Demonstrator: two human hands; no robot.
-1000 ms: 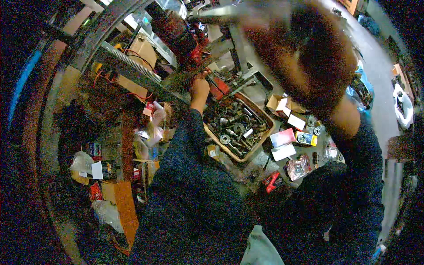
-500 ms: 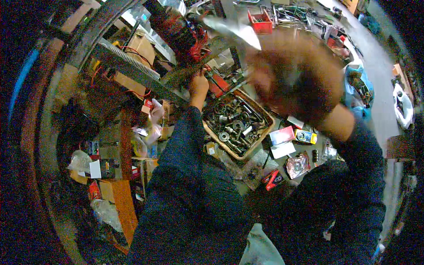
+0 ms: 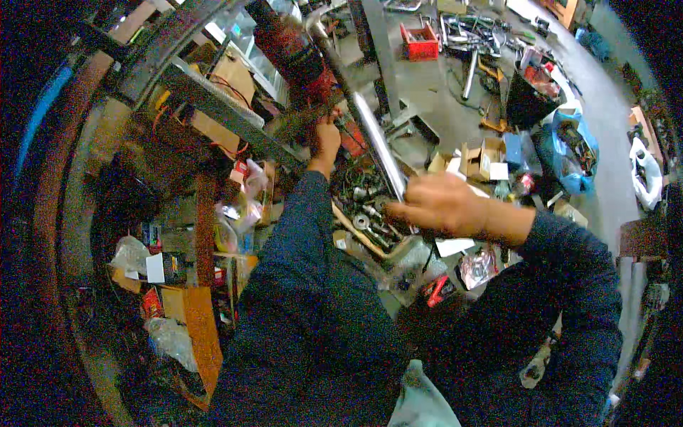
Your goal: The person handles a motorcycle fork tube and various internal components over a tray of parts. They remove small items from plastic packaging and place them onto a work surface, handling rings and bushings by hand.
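My right hand (image 3: 445, 205) is closed round the near end of a long shiny metal bar (image 3: 376, 134), slightly smeared by motion. The bar slants up and left towards a dark red mechanical assembly (image 3: 302, 60). Beside the lower part of that assembly, my left hand (image 3: 326, 144) has its fingers curled; what lies inside them is hidden. Under the bar stands a tray (image 3: 384, 250) of greasy metal parts (image 3: 361, 222), partly covered by my right hand and the bar. A red piece (image 3: 353, 139) shows between my left hand and the bar.
Small cartons (image 3: 487, 158) and a blue bag of parts (image 3: 573, 149) lie to the right. Farther off, a red bin (image 3: 420, 43) sits on the floor near scattered metal parts. A grey metal beam (image 3: 220, 96) and a brown carton (image 3: 196, 331) are on the left.
My right hand has swept down and towards me, from high on the right to above the tray. The bar's near end has come down with it. My left hand stays nearly in place.
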